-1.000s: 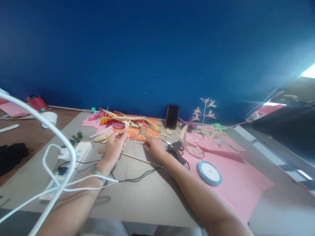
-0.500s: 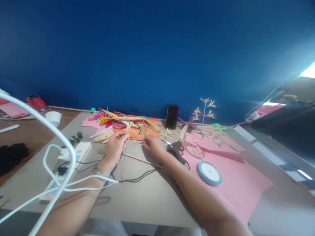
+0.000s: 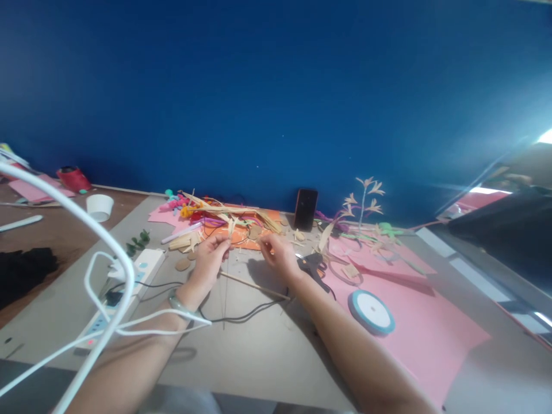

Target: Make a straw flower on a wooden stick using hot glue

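My left hand is closed in a pinch on a small pale husk flower, whose petals stick up above the fingertips. Its thin wire stem hangs down below the hand. My right hand is held just to the right, fingers curled together; what they grip, if anything, is too small to make out. Behind both hands lies an orange sheet strewn with pale scraps. A thin stick lies on the table between my forearms.
A black glue gun and a ribbon roll lie to the right, near pink paper. A phone leans on the blue wall. Further left are a power strip, a white cable and a white cup.
My right hand has lifted off the tabletop items and come up with its fingers curled. My left hand still pinches the husk flower. The whole view has shifted slightly.
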Demonstrator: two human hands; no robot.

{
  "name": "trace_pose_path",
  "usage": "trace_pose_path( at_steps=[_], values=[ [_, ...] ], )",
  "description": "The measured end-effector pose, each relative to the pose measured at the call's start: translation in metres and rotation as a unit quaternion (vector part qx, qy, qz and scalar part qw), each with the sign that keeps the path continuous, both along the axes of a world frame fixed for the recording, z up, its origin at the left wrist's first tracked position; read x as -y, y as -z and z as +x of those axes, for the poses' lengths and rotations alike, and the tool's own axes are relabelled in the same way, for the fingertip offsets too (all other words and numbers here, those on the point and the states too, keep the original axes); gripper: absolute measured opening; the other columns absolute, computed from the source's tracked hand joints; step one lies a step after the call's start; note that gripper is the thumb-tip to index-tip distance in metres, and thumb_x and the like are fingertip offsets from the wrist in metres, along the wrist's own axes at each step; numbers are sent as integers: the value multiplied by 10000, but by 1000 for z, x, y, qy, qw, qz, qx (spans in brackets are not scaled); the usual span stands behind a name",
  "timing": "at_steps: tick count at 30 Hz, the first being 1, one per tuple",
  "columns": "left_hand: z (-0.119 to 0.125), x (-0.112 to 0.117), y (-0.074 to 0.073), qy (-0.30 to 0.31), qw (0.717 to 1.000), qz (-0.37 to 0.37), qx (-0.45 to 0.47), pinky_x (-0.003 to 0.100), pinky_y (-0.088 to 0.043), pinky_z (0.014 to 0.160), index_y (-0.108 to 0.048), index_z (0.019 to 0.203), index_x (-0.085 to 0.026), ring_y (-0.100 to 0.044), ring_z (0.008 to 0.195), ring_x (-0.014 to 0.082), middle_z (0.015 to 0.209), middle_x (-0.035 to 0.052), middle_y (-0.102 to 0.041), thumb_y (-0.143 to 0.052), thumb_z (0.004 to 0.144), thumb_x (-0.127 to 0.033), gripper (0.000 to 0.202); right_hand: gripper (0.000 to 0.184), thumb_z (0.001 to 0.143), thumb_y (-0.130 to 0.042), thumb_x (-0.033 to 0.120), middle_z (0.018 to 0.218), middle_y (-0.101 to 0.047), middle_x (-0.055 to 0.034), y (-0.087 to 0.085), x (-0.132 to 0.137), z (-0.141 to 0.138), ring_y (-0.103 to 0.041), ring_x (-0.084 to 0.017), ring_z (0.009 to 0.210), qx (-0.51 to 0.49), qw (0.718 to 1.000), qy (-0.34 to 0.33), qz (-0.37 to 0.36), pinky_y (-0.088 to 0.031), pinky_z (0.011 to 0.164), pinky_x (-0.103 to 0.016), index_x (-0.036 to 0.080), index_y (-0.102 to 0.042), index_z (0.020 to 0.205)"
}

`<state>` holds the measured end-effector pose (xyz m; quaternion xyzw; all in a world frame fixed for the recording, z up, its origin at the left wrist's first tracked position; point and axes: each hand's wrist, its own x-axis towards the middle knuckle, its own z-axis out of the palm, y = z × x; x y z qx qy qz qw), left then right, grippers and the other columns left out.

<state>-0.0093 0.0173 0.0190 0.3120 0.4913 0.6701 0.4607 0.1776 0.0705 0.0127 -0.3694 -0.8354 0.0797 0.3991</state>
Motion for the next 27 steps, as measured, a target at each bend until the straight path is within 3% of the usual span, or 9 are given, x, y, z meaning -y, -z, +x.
trace_pose_path(
  at_steps=[3,7,10,16,19,23,27],
  values=[
    [1,0,4,15,1000,-9,9,175,-354,436,-633,743,-128,-522,448,71,563,-2,-640,-765,570,-334,299,118,836,-571,262,673,-616,-23,-7,7,-3,-548,-151,613,-135,988,0,-76,-435,625,-284,191,-598,746],
    [6,4,5,51,998,-11,18,177,-375,440,-642,781,-129,-562,478,84,613,16,-672,-779,590,-344,318,184,740,-706,335,675,-638,-4,-17,14,-12,-539,-128,552,-288,925,-32,-245,-441,556,-274,190,-629,824],
    [10,8,3,67,998,-5,11,182,-385,434,-643,778,-129,-573,482,91,628,26,-683,-775,608,-348,308,328,694,-752,333,673,-651,12,-22,14,-15,-543,-115,518,-335,870,-75,-355,-432,539,-271,190,-649,971],
    [12,12,0,76,997,11,-25,192,-408,425,-651,776,-130,-590,491,105,636,27,-685,-766,628,-338,279,251,673,-768,346,725,-697,-14,-24,15,-13,-582,-113,526,-378,816,-109,-423,-411,530,-263,186,-611,787],
    [12,13,0,75,995,16,-57,198,-419,426,-656,780,-128,-587,486,107,640,27,-683,-764,638,-338,275,260,698,-753,353,705,-698,-7,-26,17,-14,-596,-118,517,-378,817,-119,-420,-399,514,-254,196,-558,767],
    [11,14,3,80,993,30,-77,198,-431,435,-651,792,-131,-600,509,116,634,24,-672,-749,670,-347,267,234,715,-741,364,742,-694,-12,-31,19,-14,-592,-109,525,-355,843,-107,-390,-402,502,-243,187,-603,781],
    [12,16,2,89,993,36,-73,197,-408,420,-645,784,-138,-594,504,122,611,20,-664,-751,669,-352,265,215,721,-731,369,499,-530,74,-34,20,-12,-398,-52,361,-341,846,-97,-398,-297,379,-203,186,-629,774]
  ],
)
